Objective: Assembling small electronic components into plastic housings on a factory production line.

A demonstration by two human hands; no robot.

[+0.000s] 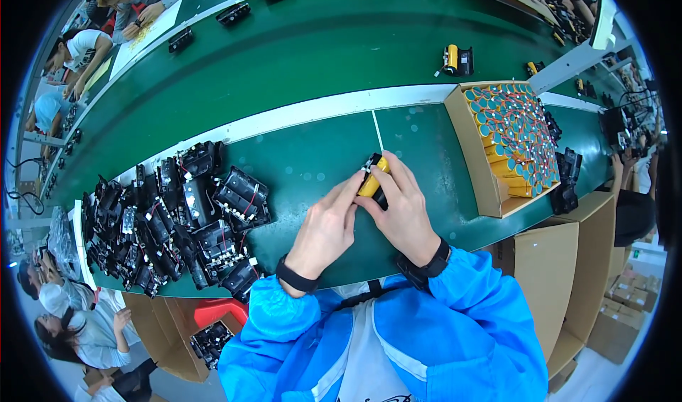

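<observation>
Both hands meet over the green bench top, in front of my body. Between them is a black plastic housing [370, 163] with a yellow cylindrical battery [369, 185] lying in it. My left hand [327, 224] is closed, its fingertips on the left side of the housing. From the right, my right hand [403, 207] grips the same piece, thumb and fingers against the battery. The fingers hide part of the housing. To the left lies a heap of black housings [199, 203] with thin red wires. On the right, a cardboard box [465, 146] holds upright yellow batteries with red leads.
Beyond a white rail [312, 115] runs a green belt [341, 40] carrying a housing with a yellow battery [452, 60] and several black ones. Black parts [566, 182] lie right of the battery box. Open cartons [543, 274] stand beside me. Other people work at the left.
</observation>
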